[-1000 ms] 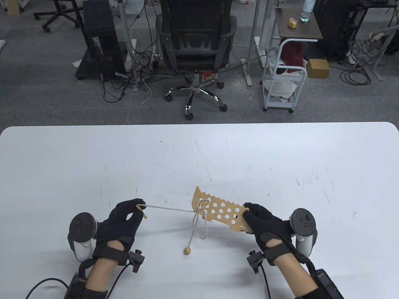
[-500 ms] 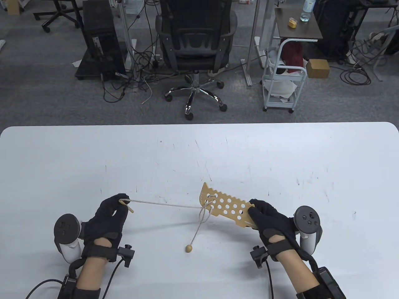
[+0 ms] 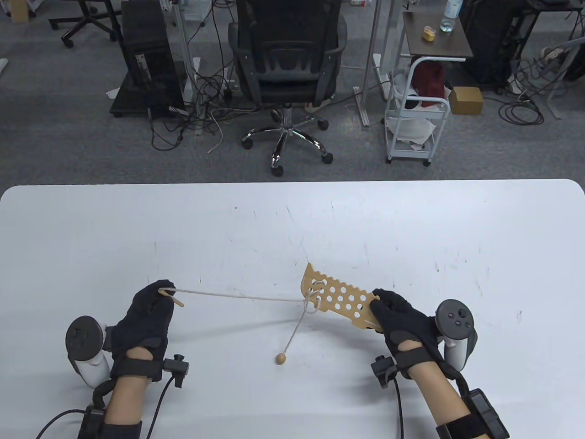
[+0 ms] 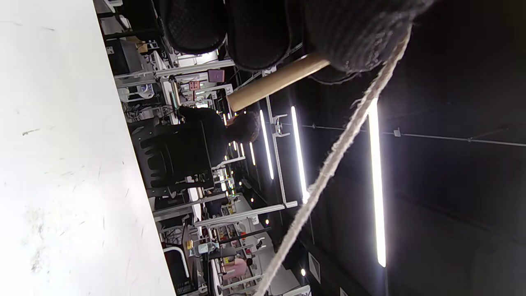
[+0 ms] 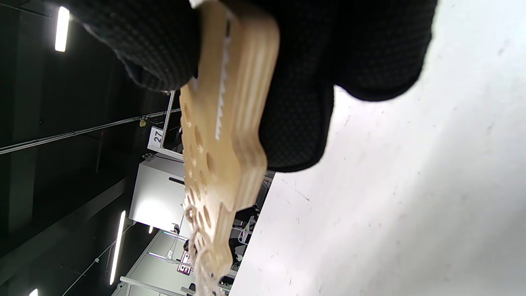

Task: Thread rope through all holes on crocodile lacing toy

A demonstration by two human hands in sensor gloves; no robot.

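Observation:
The wooden crocodile lacing board [image 3: 337, 296] with several holes is held above the table by my right hand [image 3: 402, 320], which grips its near right end; it also shows edge-on in the right wrist view [image 5: 222, 135]. A beige rope [image 3: 237, 296] runs taut from the board's far left holes to my left hand [image 3: 151, 311], which pinches the rope's wooden needle [image 3: 176, 300]. The needle [image 4: 275, 82] and rope [image 4: 328, 172] show in the left wrist view. The rope's other end hangs down to a wooden bead [image 3: 280, 359] on the table.
The white table [image 3: 292, 219] spreads wide behind the hands. Beyond its far edge stand an office chair [image 3: 287, 68] and a white cart [image 3: 418, 114] on the floor.
My left hand has moved left and away with the needle, drawing the rope longer and tight. My right hand and the board have shifted right. The loose loops at the board have shrunk.

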